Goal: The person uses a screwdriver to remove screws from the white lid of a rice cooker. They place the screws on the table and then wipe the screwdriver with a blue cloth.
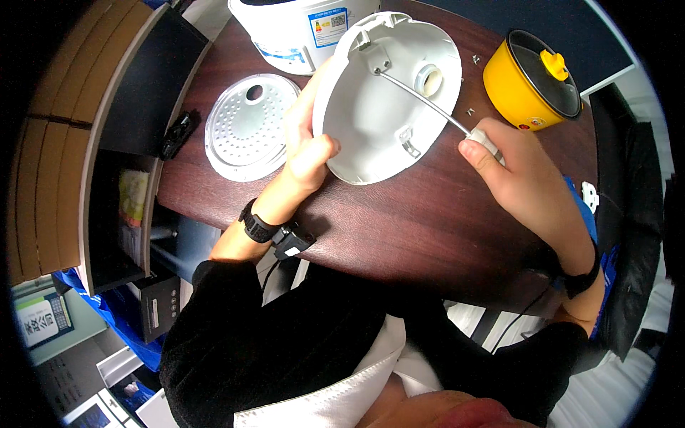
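Note:
My left hand [310, 153] grips the near left rim of a white plastic lid shell [371, 121], which is tilted so its hollow inside faces me. My right hand [510, 157] is closed on the pale handle of a screwdriver [428, 101]. The screwdriver's long metal shaft crosses the hollow, and its tip meets a small bracket [382, 65] at the upper left inside the shell. A second metal clip [408, 143] sits low in the shell, and a round white fitting [428, 80] is on its right side.
A perforated round metal plate [246, 135] lies left on the brown table [399, 221]. Behind stands the white cooker body [285, 36]; a yellow pot with a lid [524, 85] is at right. Small screws [470, 112] lie near it. A shelf unit [125, 143] flanks the left.

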`<action>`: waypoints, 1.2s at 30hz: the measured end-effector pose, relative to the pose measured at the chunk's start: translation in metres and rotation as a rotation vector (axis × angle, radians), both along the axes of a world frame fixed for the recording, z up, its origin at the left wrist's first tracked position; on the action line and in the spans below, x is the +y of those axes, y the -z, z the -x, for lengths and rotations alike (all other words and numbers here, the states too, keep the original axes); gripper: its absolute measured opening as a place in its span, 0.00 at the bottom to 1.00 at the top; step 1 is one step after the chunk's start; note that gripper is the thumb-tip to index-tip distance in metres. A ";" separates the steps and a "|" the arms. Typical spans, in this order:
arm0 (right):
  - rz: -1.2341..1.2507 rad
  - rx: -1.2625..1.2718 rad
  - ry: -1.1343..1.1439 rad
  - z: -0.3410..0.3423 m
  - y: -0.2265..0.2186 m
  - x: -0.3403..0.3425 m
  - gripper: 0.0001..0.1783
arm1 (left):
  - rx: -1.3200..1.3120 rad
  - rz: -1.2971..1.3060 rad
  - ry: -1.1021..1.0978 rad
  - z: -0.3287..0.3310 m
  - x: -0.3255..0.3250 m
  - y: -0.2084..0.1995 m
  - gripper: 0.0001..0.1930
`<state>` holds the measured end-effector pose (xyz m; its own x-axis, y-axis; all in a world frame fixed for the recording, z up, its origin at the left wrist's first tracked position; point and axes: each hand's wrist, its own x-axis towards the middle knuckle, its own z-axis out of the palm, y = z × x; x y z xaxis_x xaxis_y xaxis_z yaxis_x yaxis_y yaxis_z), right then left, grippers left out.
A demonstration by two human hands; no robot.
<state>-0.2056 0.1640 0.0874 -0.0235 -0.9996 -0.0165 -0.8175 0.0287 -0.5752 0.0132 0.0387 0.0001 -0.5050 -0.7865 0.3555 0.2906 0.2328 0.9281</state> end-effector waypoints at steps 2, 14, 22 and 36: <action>0.211 0.262 -0.029 0.002 -0.001 0.000 0.16 | 0.005 -0.010 -0.003 0.001 0.001 -0.001 0.46; -0.481 -0.827 0.072 0.002 0.019 0.004 0.18 | 0.075 -0.177 0.066 -0.002 -0.005 0.016 0.41; -0.559 -1.148 0.098 -0.011 0.024 0.011 0.22 | 0.028 -0.189 0.055 0.002 0.001 0.004 0.41; -0.619 -1.525 0.087 -0.013 0.031 0.020 0.24 | 0.038 -0.160 0.029 0.002 0.002 0.012 0.43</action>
<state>-0.1923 0.1836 0.0568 0.3352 -0.8294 -0.4469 0.4727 0.5584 -0.6817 0.0113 0.0403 -0.0120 -0.5171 -0.8197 0.2461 0.3309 0.0737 0.9408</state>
